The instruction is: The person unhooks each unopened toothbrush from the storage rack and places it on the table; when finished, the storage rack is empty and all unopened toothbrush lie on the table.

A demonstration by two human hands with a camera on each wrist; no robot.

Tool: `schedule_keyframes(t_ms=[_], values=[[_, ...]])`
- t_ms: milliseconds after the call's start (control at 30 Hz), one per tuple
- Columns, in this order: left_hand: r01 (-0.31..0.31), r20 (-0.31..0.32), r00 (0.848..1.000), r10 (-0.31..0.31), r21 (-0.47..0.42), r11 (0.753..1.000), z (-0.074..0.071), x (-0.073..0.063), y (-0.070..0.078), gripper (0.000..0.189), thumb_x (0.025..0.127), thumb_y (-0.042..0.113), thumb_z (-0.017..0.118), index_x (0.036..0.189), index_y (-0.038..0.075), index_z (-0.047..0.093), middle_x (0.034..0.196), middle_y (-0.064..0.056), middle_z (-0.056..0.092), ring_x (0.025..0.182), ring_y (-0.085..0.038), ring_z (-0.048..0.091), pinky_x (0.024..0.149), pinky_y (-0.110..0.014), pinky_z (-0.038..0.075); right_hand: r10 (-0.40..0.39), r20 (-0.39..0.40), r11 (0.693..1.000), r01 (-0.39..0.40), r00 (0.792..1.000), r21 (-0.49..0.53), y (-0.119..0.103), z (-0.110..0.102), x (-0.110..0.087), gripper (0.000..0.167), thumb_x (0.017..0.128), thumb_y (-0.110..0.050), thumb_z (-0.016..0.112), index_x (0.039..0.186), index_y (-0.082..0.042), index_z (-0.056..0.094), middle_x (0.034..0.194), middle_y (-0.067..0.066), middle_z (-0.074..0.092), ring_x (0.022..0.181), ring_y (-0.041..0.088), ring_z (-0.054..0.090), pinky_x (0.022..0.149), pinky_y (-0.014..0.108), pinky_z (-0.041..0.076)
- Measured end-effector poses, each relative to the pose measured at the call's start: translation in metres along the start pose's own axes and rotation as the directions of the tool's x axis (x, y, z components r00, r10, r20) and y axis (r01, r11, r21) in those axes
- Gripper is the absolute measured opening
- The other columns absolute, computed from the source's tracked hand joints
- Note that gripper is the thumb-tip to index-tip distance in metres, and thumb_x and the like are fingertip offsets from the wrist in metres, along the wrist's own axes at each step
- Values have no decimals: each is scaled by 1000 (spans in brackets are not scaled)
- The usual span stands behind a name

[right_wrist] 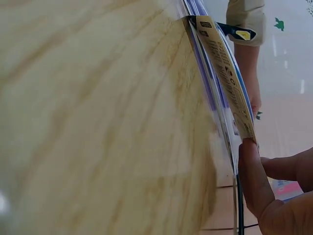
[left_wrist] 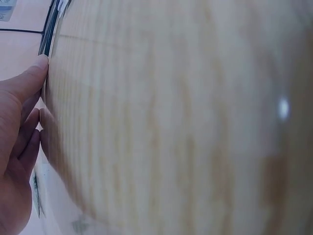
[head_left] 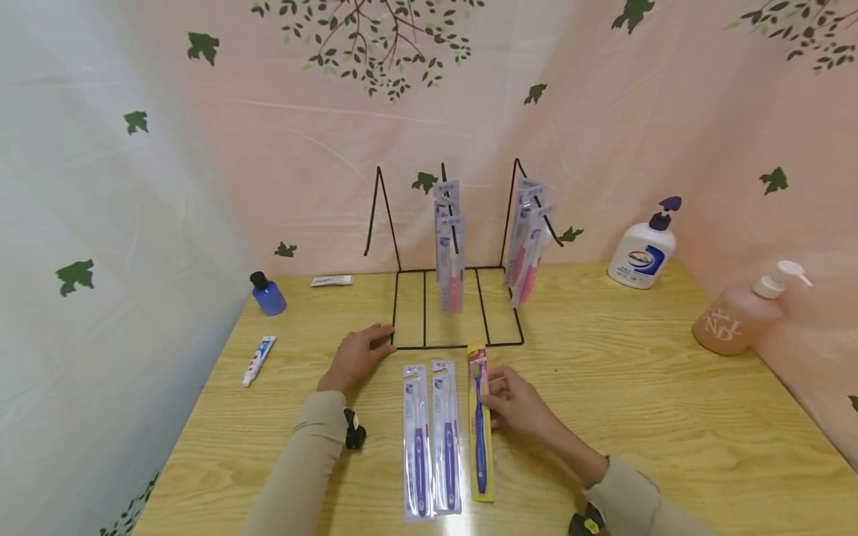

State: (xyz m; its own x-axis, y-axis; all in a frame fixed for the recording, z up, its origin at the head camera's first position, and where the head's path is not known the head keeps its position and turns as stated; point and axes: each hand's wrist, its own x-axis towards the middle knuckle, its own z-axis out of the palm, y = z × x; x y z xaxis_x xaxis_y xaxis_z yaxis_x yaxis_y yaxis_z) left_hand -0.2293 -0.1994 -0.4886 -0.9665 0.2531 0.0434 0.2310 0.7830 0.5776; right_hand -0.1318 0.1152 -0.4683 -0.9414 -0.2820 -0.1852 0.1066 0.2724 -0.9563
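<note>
My right hand (head_left: 519,402) pinches the edge of a blue toothbrush in a red-and-yellow pack (head_left: 480,424). In the right wrist view, the printed back of this pack (right_wrist: 225,68) is tilted up, with a fingertip against its end. Left of it, two purple toothbrushes in clear packs (head_left: 418,447) (head_left: 445,439) lie side by side on the table. My left hand (head_left: 358,359) rests on the table at the front left corner of a black wire rack (head_left: 425,313), fingertips touching the wire. In the left wrist view, its fingers (left_wrist: 30,81) look fairly straight.
Pink toothbrush packs hang on the rack's middle hook (head_left: 450,260) and right hook (head_left: 528,246); its left hook (head_left: 372,216) is bare. A blue bottle (head_left: 269,296) and two small tubes (head_left: 258,361) (head_left: 331,281) are at left. Two pump bottles (head_left: 641,254) (head_left: 737,316) stand at right.
</note>
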Motion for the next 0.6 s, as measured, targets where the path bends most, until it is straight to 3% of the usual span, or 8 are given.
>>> schedule_keyframes(t_ms=[133,333,600], values=[[4,4,1000,-4,7,1000,0,1,-1,46,94,35,61,137,19,55,146,-10,46,135,-33,42,112,-51,34,51,14,998,-51,999,-23,1,4,1,31,93,-2,58,121,4,46,94,16,63,68,18,64,59,34,60],[-3,0,1000,3,6,1000,1,2,-1,46,94,34,61,137,19,55,146,-10,46,135,-33,43,112,-51,35,65,30,994,-62,997,-86,4,8,4,32,91,-3,61,118,6,47,82,11,64,58,17,62,55,32,59],[-8,0,1000,8,7,1000,1,2,-2,46,94,34,61,136,19,55,145,-9,47,135,-31,43,112,-50,35,38,-1,944,-37,999,-327,-2,7,1,32,91,-17,65,113,6,58,67,4,63,55,14,61,48,27,54]])
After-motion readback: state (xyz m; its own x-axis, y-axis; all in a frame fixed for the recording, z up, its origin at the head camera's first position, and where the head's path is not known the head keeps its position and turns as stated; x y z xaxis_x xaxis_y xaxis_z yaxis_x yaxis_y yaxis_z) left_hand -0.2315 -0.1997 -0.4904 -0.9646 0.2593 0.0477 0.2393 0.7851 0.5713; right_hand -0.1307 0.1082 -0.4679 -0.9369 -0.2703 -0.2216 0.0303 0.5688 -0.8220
